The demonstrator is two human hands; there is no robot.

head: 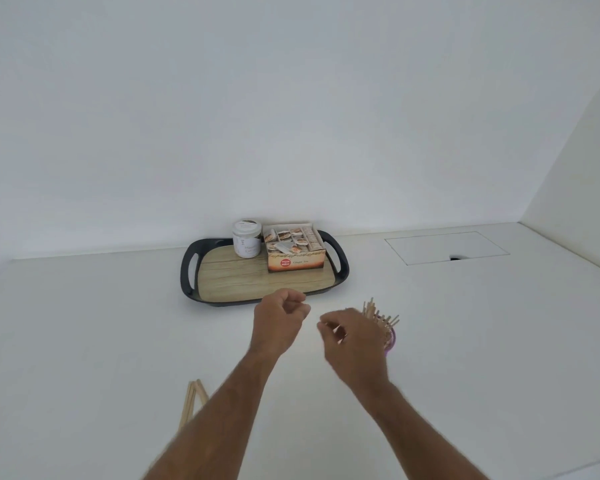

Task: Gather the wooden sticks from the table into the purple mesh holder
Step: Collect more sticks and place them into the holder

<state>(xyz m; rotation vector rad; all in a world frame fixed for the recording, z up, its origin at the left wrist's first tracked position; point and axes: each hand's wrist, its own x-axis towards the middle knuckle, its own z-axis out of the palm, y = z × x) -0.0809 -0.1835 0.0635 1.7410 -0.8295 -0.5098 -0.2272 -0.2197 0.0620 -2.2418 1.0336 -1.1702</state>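
The purple mesh holder (390, 337) stands on the white table, mostly hidden behind my right hand (352, 336). Several wooden sticks (374, 311) stand upright in it, fanned out above the rim. My right hand hovers just left of the holder with fingers loosely curled and nothing visible in them. My left hand (279, 322) is further left, curled into a loose fist that holds nothing I can see. A few more wooden sticks (191, 400) lie on the table near the front, partly covered by my left forearm.
A black tray (187, 271) with a wood-look base sits at the back, carrying a white-lidded jar (246, 239) and an open box of tea sachets (295, 247). A rectangular hatch outline (447, 247) marks the table at the back right. White walls close the back and right.
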